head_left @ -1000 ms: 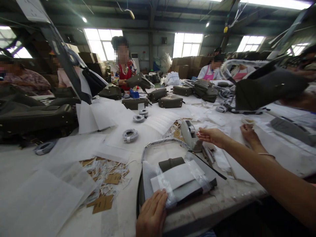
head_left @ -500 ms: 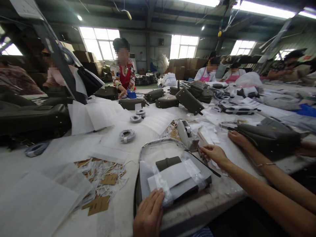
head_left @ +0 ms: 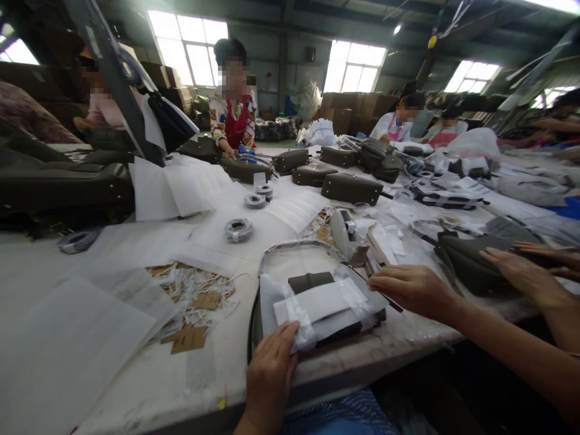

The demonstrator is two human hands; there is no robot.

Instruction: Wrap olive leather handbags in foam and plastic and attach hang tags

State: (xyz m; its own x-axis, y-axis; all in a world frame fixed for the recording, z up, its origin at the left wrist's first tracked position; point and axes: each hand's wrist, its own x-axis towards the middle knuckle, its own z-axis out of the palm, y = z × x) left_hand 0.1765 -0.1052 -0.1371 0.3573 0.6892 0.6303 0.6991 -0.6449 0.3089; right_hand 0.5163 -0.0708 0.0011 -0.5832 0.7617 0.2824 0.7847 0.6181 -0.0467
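In the head view, we have a dark bag (head_left: 312, 281) lying at the near edge of the table (head_left: 344, 361), with a white paper band (head_left: 322, 299) across its front and a clear tape strip (head_left: 296, 314) over the band's left end. Our left hand (head_left: 272, 365) rests on the bag's near left part, fingers together and fingertips on the strip; we cannot tell whether it pinches anything. Our right hand (head_left: 412, 290) reaches to the bag's right side, fingers pressed together, so the bag lies left of its fingertips; whether they pinch something we cannot tell. Just beyond the bag we see a tape dispenser (head_left: 347, 237), to its left a pile of tags (head_left: 199, 302), and to its right a co-worker's hand (head_left: 525, 275) on a second bag (head_left: 469, 257).
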